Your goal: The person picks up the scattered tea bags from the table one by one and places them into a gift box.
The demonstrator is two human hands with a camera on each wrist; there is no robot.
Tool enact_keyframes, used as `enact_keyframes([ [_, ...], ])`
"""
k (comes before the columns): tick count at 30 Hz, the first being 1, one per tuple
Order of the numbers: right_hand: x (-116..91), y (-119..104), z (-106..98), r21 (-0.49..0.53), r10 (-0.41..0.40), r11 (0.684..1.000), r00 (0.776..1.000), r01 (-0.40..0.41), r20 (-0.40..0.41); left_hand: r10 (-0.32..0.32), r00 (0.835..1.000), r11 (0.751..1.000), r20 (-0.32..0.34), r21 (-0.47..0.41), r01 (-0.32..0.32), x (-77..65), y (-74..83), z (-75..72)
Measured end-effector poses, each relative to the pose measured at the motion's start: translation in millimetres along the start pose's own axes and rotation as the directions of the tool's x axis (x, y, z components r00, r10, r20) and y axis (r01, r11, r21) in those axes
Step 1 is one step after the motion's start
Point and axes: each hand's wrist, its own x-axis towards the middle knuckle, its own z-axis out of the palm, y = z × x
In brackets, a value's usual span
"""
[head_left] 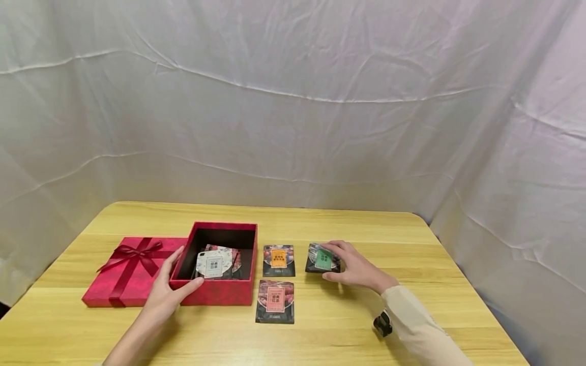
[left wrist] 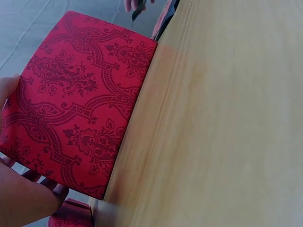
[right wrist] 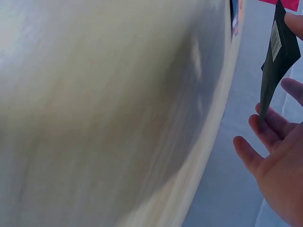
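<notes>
A red patterned gift box (head_left: 217,294) stands left of centre on the table. My left hand (head_left: 167,295) grips its near left corner, thumb at the front rim and fingers along the left side. Inside the box lie several tea sachets, a white-labelled tea sachet (head_left: 213,265) on top. To the right, my right hand (head_left: 357,268) pinches a green-labelled tea sachet (head_left: 323,258) between thumb and fingers. The right wrist view shows this dark sachet (right wrist: 274,61) edge-on, raised off the tabletop.
An orange-labelled tea sachet (head_left: 279,261) lies right of the box, with a pink-labelled tea sachet (head_left: 275,302) nearer me. The red lid (head_left: 101,287) with its ribbon bow rests against the box's left side. A pale curtain (head_left: 293,132) hangs behind the wooden table (head_left: 339,335).
</notes>
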Motion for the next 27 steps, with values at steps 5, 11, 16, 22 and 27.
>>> enact_keyframes([
  [5,1.3,-7.4,-2.7,0.008,-0.034,0.999,0.999,0.034,-0.013,0.001,1.000,1.000,0.001,0.004,-0.001,1.3,-0.6,-0.2],
  [11,3.2,-13.8,-4.0,0.009,-0.029,1.000,1.000,0.029,-0.010,0.006,1.000,1.000,0.004,0.004,-0.006,1.8,-2.0,-0.1],
  [16,5.9,-20.3,-4.8,0.019,-0.029,0.999,1.000,0.029,-0.009,0.005,1.000,1.000,0.005,0.003,-0.005,1.5,-1.7,0.5],
  [22,11.9,-29.1,-5.4,0.022,-0.048,0.999,0.999,0.048,0.002,0.011,1.000,1.000,0.001,-0.004,-0.011,-0.3,-0.5,0.6],
  [27,18.8,-38.0,-6.4,0.030,-0.055,0.998,0.998,0.055,0.012,0.010,1.000,1.000,0.000,0.004,-0.010,0.0,-0.4,0.3],
])
